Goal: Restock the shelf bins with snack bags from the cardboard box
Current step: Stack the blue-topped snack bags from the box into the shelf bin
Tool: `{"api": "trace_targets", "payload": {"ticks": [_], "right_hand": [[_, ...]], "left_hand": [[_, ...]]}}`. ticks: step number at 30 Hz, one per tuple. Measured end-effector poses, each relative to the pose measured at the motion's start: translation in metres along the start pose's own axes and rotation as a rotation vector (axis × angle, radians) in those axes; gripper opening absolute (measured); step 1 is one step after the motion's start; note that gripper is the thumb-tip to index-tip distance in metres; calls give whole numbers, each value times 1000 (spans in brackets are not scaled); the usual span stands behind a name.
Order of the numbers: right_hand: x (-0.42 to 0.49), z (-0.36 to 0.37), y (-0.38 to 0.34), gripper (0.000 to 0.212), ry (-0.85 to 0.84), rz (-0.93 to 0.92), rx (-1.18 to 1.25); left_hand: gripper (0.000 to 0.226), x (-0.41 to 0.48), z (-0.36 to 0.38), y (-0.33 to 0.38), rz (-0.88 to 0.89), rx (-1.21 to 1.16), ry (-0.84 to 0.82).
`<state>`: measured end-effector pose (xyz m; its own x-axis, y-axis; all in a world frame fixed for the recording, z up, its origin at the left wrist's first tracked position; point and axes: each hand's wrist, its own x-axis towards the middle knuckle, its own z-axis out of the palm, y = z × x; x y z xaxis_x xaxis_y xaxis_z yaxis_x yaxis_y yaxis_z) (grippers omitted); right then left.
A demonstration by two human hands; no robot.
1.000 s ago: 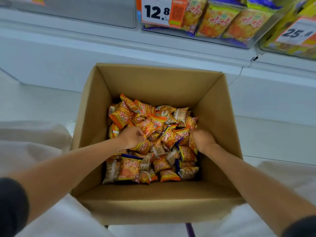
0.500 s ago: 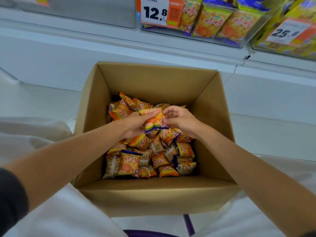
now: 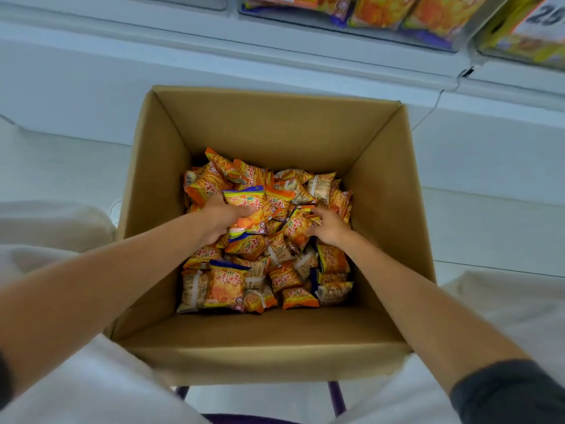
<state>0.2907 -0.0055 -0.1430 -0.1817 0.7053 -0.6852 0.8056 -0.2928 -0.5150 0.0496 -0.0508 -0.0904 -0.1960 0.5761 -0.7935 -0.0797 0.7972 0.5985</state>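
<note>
An open cardboard box (image 3: 269, 127) stands before me, its bottom covered with several small orange and yellow snack bags (image 3: 226, 286). Inside the box, my left hand (image 3: 221, 220) grips a yellow snack bag with blue edges (image 3: 246, 209), lifted a little above the pile. My right hand (image 3: 328, 229) reaches into the pile on the right, fingers curled round an orange snack bag (image 3: 298, 226). Shelf bins (image 3: 397, 13) holding similar bags show at the top edge.
The box sits on a stool with purple legs (image 3: 336, 399). A white shelf base (image 3: 305, 62) runs behind the box. A second bin with a price tag (image 3: 538, 29) is at the top right. White cloth on my knees (image 3: 76, 387) flanks the box.
My hands parted: the right hand dropped from the shared bag back into the pile on the right, while the left hand keeps the yellow bag. The view tilted downward.
</note>
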Motion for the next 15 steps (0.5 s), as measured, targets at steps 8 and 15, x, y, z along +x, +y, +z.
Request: {"api": "trace_targets", "payload": {"ticks": [8, 15], "right_hand": [[12, 35, 3, 55, 93, -81, -271], [-31, -41, -56, 47, -188, -92, 849]], "left_hand": [[72, 1, -4, -8, -24, 18, 33], [65, -7, 6, 15, 13, -17, 63]]}}
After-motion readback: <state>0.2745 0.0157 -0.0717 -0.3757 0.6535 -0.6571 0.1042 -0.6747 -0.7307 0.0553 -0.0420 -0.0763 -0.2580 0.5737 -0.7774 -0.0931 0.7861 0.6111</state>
